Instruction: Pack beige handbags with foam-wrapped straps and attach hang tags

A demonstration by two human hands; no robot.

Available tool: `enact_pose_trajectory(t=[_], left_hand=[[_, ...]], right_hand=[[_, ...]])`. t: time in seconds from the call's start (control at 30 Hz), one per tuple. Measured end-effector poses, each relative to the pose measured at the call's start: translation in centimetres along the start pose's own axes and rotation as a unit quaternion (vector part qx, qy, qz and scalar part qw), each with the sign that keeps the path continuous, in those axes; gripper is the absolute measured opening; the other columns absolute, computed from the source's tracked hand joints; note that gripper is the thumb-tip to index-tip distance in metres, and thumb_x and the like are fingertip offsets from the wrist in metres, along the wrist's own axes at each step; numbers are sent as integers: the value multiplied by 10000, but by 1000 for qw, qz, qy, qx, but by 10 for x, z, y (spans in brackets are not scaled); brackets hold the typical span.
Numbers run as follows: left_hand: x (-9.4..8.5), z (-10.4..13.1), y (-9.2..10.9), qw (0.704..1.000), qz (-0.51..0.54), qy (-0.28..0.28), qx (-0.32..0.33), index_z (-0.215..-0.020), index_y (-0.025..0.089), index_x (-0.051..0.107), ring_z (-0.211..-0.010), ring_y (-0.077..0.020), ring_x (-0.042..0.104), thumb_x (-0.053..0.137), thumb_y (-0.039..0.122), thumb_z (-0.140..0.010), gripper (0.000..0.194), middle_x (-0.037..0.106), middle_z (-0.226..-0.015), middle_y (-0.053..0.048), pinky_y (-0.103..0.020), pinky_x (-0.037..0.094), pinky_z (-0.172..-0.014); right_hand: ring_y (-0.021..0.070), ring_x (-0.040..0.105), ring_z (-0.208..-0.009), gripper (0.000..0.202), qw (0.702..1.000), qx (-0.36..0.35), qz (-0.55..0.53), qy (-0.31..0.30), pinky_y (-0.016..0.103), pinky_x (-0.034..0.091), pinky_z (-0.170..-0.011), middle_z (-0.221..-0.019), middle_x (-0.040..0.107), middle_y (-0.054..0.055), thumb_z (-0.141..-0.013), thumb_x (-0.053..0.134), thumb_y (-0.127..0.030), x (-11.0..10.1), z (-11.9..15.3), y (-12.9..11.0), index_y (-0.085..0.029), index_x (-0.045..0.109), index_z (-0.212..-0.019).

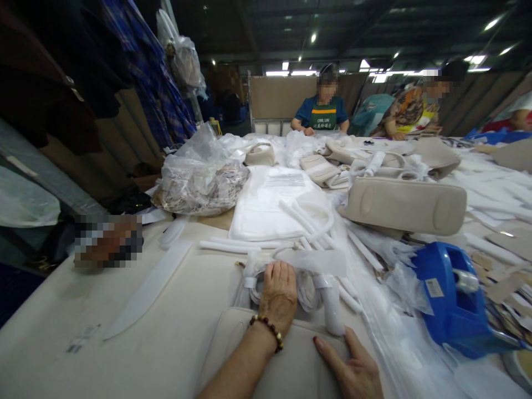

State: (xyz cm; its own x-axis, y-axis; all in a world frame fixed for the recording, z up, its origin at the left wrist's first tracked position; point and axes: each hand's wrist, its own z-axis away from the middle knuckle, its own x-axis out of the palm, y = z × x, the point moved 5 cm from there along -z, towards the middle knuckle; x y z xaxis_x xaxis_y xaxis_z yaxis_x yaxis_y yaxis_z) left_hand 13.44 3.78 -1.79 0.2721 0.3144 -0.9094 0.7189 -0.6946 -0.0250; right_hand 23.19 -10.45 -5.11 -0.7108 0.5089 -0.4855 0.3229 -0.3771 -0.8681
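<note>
Bag-making workshop on a factory floor, identified by a broad surface (pixel 145 343) bearing one beige handbag (pixel 299 354) at 6 o'clock, another handbag (pixel 405 205) at 3 o'clock, stacked white sheets (pixel 266 213) near the centre and a blue tape dispenser (pixel 428 288) at 4 o'clock. An aproned worker (pixel 305 114) appears at 1 o'clock, a second worker (pixel 405 113) at 2 o'clock, beneath a dark, lamp-lit roof (pixel 253 33).

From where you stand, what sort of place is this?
Probably a bag factory's finishing or packing floor: beige bags and white tubes cover parts of a large table, with a person in a green apron working across it.
</note>
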Motion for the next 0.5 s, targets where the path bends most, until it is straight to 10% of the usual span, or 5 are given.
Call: enact_pose_trajectory(t=[0.27,0.5], left_hand=[[7,4,-5,1000,13,-16,-6,-1136,23,557,-1067,-270,518,417,47,-779,384,603,-1115,-176,-454,388,-964],[8,3,-6,1000,26,13,-10,-1103,29,581,-1033,-265,530,442,46,-745,385,620,-1069,-160,-439,405,-947]], right_hand=[[274,534,-1049,516,954,-233,51,183,461,434,-902,-1184,532,133,-803,544,-396,-36,-50,-60,-187,436,-1262],[247,518,-1138,247,929,-344,22,-134,417,419,-956,-1221,550,112,-787,580,-294,-10,-137,-110,-234,674,-1007]])
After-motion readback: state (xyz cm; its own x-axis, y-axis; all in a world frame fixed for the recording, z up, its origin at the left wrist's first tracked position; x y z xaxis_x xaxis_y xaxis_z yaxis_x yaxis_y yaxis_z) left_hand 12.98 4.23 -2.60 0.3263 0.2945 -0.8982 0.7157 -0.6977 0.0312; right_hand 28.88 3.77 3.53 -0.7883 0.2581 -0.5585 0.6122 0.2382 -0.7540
